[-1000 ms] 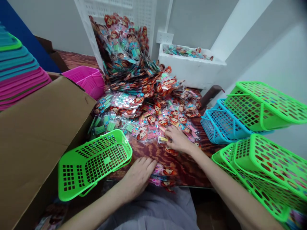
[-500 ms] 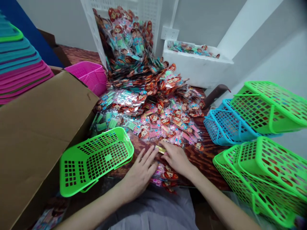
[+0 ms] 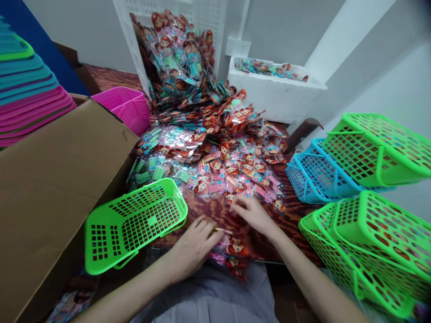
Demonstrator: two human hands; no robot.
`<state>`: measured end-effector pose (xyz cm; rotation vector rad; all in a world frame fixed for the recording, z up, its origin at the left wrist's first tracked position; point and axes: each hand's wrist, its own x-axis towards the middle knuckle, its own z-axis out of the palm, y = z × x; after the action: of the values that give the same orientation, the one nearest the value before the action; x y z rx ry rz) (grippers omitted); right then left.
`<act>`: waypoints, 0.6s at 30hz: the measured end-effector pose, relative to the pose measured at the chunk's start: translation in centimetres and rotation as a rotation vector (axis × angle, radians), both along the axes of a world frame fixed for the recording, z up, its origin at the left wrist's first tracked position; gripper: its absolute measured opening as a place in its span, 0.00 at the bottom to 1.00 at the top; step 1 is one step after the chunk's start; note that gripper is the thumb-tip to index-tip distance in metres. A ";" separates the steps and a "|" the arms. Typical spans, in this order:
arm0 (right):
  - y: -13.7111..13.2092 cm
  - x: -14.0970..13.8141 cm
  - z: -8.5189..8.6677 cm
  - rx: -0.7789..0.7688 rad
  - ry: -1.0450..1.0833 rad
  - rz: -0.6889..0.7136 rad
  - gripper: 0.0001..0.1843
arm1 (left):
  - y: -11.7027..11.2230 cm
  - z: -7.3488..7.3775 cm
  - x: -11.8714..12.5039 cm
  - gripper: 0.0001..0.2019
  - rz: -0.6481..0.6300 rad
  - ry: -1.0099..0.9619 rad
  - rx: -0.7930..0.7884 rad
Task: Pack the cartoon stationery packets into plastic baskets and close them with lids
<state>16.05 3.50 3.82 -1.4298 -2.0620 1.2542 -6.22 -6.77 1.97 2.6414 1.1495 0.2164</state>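
Note:
My left hand (image 3: 197, 241) is at the near table edge, fingers bent over a small stack of clear plastic packets (image 3: 235, 248), thumb on top. These packets show cartoon red-haired heads and pink pieces, and a yellow strip shows by the fingertips. Farther right, my right hand (image 3: 252, 216) hovers over the wood with its fingers loosely bent and apart. Nothing shows in it. Its fingertips are close to a packet (image 3: 230, 198) at the near edge of the large packet pile (image 3: 215, 134); whether they touch it I cannot tell.
A green basket (image 3: 136, 224) lies tilted at left beside a cardboard box (image 3: 60, 179). Blue (image 3: 313, 172) and green baskets (image 3: 363, 251) stand at right. Behind are a pink basket (image 3: 124, 105), a white crate (image 3: 215, 27) full of packets, and a white foam box (image 3: 276, 96).
The yellow-strip packet has come nearer, onto the stack at my left hand. My left fingers have bent over the stack. My right hand has left it and moved slightly up and right.

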 end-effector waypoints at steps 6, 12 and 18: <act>6.6 -2.3 -2.6 0.592 -0.645 -0.256 0.13 | 0.3 0.7 0.5 0.36 0.026 0.010 -0.049; 5.7 0.2 -2.4 0.476 -0.239 -0.228 0.10 | 0.3 1.8 -0.3 0.29 0.065 0.099 -0.084; 3.0 4.5 3.8 0.333 0.072 -0.234 0.36 | -0.1 1.4 -0.5 0.27 0.095 0.082 -0.076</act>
<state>20.51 6.50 7.61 -1.3972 -1.8822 0.8140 -6.75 -6.86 3.33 2.5536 1.2839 0.0805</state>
